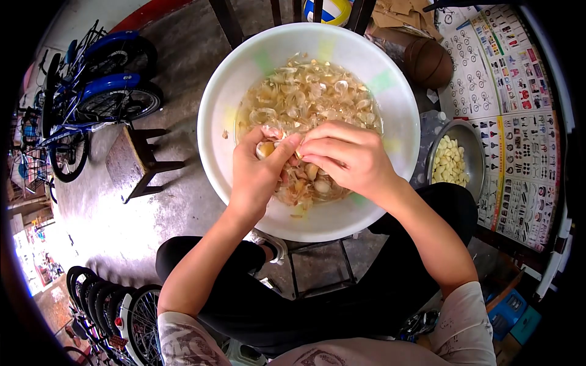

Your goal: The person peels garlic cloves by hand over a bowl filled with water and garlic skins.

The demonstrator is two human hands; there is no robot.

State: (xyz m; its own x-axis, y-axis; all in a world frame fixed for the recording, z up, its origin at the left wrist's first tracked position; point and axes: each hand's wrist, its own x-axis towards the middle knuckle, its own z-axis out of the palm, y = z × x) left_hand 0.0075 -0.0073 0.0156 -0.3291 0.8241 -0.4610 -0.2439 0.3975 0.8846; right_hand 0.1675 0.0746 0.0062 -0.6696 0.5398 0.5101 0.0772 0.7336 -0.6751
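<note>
A large white basin (400, 155) holds water with many loose, pale brown garlic skins (317, 91) afloat. Over its lower middle, my left hand (262, 161) is closed around garlic cloves (266, 148), with the thumb pointing toward the other hand. My right hand (345, 152) meets it there, its thumb and fingers pinched on a small piece of garlic between the two hands. Unpeeled cloves (312, 172) lie in the water just below the fingers. To the right of the basin, a metal bowl (479, 161) contains peeled white cloves (450, 161).
A small wooden stool (143, 158) stands at the left, near blue bicycles (116, 85). A brown ball (428, 63) and cardboard (400, 18) lie behind the basin at the right. Printed sheets (513, 122) cover a surface on the far right. More bicycle wheels (143, 317) are at lower left.
</note>
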